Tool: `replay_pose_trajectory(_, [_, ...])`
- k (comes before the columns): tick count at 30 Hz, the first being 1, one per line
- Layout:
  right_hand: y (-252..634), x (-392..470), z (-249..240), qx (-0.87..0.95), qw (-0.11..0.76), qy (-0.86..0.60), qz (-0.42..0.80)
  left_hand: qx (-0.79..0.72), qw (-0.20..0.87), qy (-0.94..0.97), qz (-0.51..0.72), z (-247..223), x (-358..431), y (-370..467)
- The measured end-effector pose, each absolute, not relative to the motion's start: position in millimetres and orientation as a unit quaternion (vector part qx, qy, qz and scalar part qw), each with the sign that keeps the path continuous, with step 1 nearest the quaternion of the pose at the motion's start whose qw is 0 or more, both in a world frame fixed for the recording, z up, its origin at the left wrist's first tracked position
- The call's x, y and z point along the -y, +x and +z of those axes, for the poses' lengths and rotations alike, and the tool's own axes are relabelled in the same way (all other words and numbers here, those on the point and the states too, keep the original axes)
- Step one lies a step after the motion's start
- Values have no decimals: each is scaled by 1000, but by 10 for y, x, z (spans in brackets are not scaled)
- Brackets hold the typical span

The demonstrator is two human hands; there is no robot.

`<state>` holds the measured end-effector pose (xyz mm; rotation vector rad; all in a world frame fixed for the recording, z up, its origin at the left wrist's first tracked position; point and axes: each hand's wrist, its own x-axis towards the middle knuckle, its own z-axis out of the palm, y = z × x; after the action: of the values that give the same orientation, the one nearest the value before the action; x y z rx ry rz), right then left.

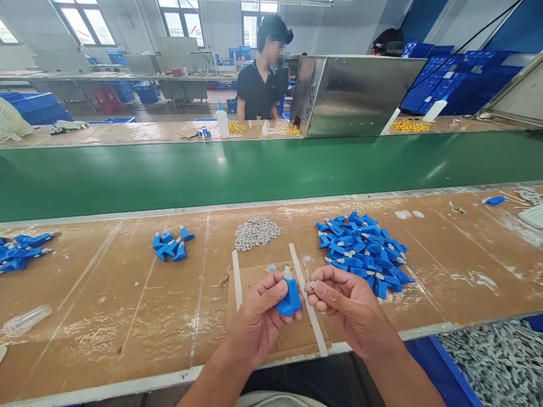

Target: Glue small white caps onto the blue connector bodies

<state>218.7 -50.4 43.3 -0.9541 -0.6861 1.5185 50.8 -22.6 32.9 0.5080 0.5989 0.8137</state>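
My left hand point(265, 308) grips a blue plastic part point(289, 299) with a pale grey tip pointing up. A small grey piece point(313, 285) is pinched between the thumb and forefinger of my right hand point(345, 299), just right of the blue part and apart from it. Beyond my hands lies a heap of small grey pieces point(258, 232). To the right is a large pile of blue plastic parts point(365, 243), many with pale tips. A smaller group of blue parts point(172, 244) sits to the left.
Two white strips point(237, 277) flank a cardboard sheet on the bench. More blue parts point(25, 249) and a clear plastic tube point(27, 320) lie far left. A green conveyor belt point(212, 181) runs behind. At lower right stands a blue bin point(449, 367) of grey pieces. A person point(265, 79) is across the belt.
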Motion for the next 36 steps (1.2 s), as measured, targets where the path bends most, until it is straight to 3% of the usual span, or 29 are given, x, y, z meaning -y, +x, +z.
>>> replay_pose_trajectory(23, [1934, 564, 397, 470, 513, -497, 519, -312, 790, 317, 422, 152, 278, 360])
replay_pose_trajectory(30, [1880, 607, 377, 504, 524, -545, 417, -326, 700, 425, 472, 131, 280, 381])
replay_pose_trajectory(36, [1931, 545, 246, 430, 534, -518, 511, -308, 723, 432, 443, 141, 233, 331])
